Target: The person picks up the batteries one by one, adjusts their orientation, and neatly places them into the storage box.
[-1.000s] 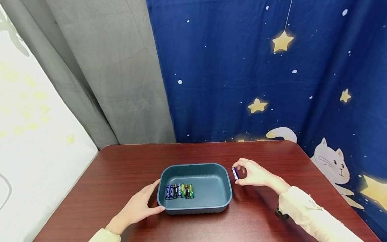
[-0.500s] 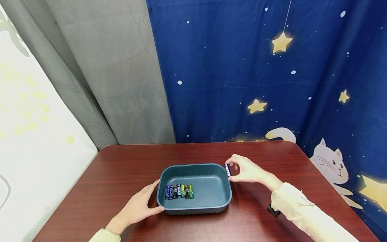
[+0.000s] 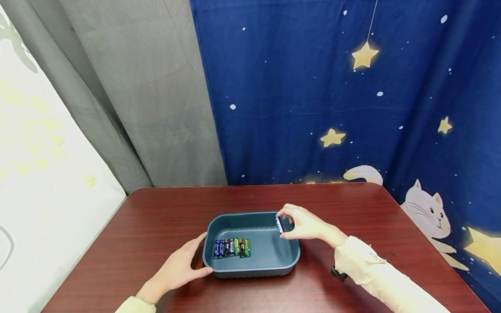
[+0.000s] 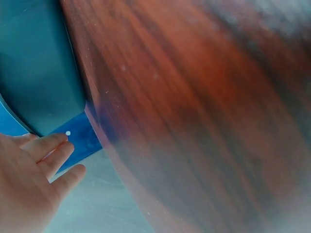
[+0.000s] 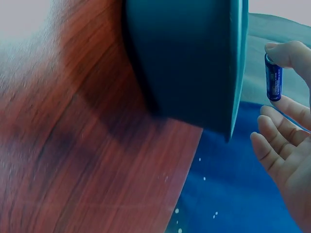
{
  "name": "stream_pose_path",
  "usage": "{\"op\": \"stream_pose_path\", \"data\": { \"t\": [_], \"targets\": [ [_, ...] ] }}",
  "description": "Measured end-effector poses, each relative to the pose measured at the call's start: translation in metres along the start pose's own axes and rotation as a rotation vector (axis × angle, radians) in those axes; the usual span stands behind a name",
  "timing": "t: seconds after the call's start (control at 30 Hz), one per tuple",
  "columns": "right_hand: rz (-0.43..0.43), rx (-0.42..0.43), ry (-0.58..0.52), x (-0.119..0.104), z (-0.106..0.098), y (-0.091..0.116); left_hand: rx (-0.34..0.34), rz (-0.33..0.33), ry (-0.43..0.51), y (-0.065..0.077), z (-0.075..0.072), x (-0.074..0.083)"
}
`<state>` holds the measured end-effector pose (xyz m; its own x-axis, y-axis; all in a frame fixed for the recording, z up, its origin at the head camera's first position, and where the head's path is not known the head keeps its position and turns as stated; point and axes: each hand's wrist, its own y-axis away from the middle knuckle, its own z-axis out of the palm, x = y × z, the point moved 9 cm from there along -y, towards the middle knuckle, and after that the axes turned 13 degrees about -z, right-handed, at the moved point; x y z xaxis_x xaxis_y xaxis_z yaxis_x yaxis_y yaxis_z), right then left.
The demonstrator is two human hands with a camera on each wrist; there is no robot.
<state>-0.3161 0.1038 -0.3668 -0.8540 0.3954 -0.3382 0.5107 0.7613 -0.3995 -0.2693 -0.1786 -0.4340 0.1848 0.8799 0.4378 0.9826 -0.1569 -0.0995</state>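
A blue-and-white battery (image 3: 279,225) is pinched by its two ends between the thumb and a finger of my right hand (image 3: 307,224), over the right part of a teal plastic bin (image 3: 270,256). The right wrist view shows the same battery (image 5: 274,80) above the rim, with the other fingers loosely bent. Inside the bin, several batteries (image 3: 236,247) in blue, black and green lie side by side in a row at the left. My left hand (image 3: 178,267) rests at the bin's left end, thumb at the near corner and extended fingers along the side (image 4: 51,150).
The bin stands on a dark red wood-grain table (image 3: 176,208). A grey curtain (image 3: 156,108) and a blue starry curtain (image 3: 282,87) hang behind it. A white panel (image 3: 47,174) stands at the left. A dark band (image 3: 338,274) sits at the right wrist.
My right hand has carried the battery leftward, from beside the bin across its right rim to above the inside. My left hand and the row of batteries have stayed put.
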Motion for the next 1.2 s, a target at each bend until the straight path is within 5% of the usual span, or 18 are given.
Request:
{"op": "stream_pose_path", "data": {
  "t": [0.67, 1.2],
  "targets": [
    [0.039, -0.136, 0.021, -0.005, 0.061, -0.025, 0.000, 0.003, 0.010, -0.001, 0.000, -0.001],
    [0.067, -0.185, 0.081, -0.005, 0.091, -0.033, 0.006, 0.005, 0.012, 0.000, -0.001, 0.001]
  ]
}}
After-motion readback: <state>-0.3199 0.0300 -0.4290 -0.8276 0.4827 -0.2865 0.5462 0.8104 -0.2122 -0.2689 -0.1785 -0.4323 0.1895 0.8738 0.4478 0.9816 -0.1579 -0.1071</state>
